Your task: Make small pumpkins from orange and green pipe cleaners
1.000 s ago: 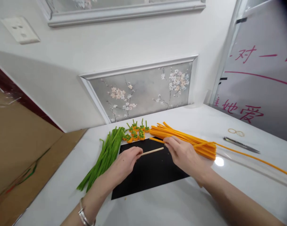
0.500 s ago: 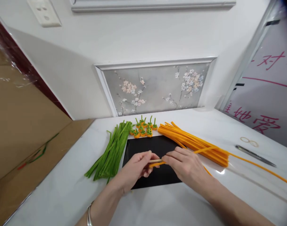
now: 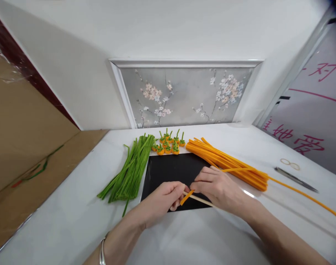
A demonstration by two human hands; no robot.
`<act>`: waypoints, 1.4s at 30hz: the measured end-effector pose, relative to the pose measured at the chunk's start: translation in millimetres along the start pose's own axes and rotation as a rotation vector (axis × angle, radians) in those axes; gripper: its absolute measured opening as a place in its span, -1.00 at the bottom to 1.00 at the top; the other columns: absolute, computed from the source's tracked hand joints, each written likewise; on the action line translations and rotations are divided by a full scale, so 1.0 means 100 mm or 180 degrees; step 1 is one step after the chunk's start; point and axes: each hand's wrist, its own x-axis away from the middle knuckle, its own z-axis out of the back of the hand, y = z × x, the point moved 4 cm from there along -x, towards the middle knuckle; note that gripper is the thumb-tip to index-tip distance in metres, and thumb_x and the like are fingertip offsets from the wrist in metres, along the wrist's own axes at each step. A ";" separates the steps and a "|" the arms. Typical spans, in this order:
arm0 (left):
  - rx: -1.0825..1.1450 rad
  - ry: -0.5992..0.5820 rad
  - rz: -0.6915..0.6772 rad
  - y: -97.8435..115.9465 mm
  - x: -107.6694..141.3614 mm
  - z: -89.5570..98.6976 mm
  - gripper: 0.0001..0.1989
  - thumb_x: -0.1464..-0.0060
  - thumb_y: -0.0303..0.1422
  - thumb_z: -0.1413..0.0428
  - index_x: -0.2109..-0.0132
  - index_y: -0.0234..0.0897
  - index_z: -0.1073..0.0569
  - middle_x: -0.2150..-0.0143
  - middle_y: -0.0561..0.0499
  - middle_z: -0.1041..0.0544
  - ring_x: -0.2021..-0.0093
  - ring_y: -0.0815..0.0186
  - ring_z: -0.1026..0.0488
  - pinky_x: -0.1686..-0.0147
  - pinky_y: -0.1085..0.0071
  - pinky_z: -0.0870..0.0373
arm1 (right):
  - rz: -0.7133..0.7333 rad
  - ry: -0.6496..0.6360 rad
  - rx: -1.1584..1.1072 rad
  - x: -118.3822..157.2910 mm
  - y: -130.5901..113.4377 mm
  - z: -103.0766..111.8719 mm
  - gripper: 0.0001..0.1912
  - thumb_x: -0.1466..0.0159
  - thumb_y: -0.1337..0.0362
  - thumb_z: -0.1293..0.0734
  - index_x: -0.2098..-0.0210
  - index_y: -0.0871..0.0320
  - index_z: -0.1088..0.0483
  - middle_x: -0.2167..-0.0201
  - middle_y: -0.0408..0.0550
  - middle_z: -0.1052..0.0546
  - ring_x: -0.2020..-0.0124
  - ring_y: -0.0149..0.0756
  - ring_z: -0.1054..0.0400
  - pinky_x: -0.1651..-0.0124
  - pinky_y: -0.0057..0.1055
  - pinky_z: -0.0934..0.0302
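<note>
Person at a white table (image 3: 162,244), both hands at work over the near part of a black mat (image 3: 168,171). L hand (image 3: 169,195), silver bangle (image 3: 102,252) at its wrist, pinches a thin pale stick (image 3: 201,200) near its L end; R hand (image 3: 219,187), just beside, pinches a fuzzy orange strip (image 3: 187,198), its short end crossing the stick btwn the hands. Stick slants down to the R, passing under R hand; can't tell if that palm touches it.

L of mat: bundle of fuzzy green stems (image 3: 131,171). Far side, btwn bundles: cluster of small orange pcs (image 3: 168,144) w/ green tops. R: bundle of orange stems (image 3: 228,163), one long strand running to the R edge. Farther R: slim metal tool (image 3: 296,179) & two pale rings (image 3: 290,164).

Far R, a whitish board (image 3: 319,110) bears handwritten pink Chinese characters: "对" up top, "她爱" lower down, a pink line btwn; other strokes cut off, unreadable. Bkgd: framed blossom panel (image 3: 184,97). Far L: brown cardboard (image 3: 29,121), no. or brand not legible.
</note>
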 end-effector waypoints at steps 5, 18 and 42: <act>-0.0083 -0.0255 -0.0050 0.04 0.02 -0.04 -0.86 -0.11 -0.35 -0.06 0.23 -0.31 -0.46 0.44 0.14 -0.25 0.45 0.42 -0.09 0.45 0.49 -0.02 | -0.0040 -0.0062 -0.0067 -0.02 0.03 0.00 -0.70 -0.41 0.39 -0.14 0.20 0.11 -0.50 0.34 -0.05 -0.54 0.33 -0.31 -0.28 0.29 -0.38 -0.10; -0.0293 -0.0033 -0.0145 0.08 0.00 -0.09 -0.89 -0.14 -0.41 -0.01 0.22 -0.32 -0.40 0.38 0.12 -0.33 0.37 0.38 -0.22 0.36 0.49 -0.15 | -0.0729 -0.0069 -0.0768 -0.01 0.07 0.04 -0.80 -0.35 0.28 -0.26 0.08 0.13 -0.46 0.32 -0.06 -0.57 0.33 -0.33 -0.40 0.27 -0.44 -0.23; -0.0918 -0.0165 -0.0524 0.08 0.03 -0.16 -0.80 -0.17 -0.40 -0.01 0.41 -0.30 -0.42 0.55 0.17 -0.30 0.53 0.47 -0.22 0.52 0.55 -0.09 | -0.1185 -0.0142 -0.2126 0.02 0.25 -0.01 -0.80 -0.31 0.21 -0.30 0.35 0.19 -0.48 0.46 -0.12 -0.50 0.47 -0.44 -0.33 0.41 -0.55 -0.17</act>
